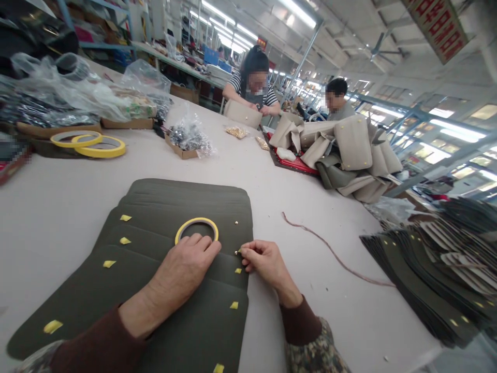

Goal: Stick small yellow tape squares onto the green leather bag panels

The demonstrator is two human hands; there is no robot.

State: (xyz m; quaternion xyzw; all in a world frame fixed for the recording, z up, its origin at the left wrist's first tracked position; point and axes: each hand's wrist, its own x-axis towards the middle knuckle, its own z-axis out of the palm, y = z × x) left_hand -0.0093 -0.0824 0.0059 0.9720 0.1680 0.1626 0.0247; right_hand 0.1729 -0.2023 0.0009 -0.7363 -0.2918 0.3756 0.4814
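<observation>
Under my left hand (pixel 186 269) a roll of yellow tape (pixel 198 221) lies on a stack of dark green leather-like panels (pixel 163 295); the fingers are curled over its near side. At the panels' right edge my right hand (pixel 266 261) pinches a small piece of yellow tape (pixel 239 250) beside a small metal stud (pixel 235 253). Another stud (pixel 236 223) sits uncovered a little farther up. Short yellow tape pieces (pixel 125 241) mark the left side of the stepped panels, and several more run down the right side.
Spare tape rolls (pixel 103 147) lie at the back left, near a small box of bagged hardware (pixel 184 140). A brown cord (pixel 330 243) crosses the table. Dark panels (pixel 411 280) are stacked at right. Beige pieces (pixel 353 142) are heaped farther back. A person (pixel 252 85) works across the table.
</observation>
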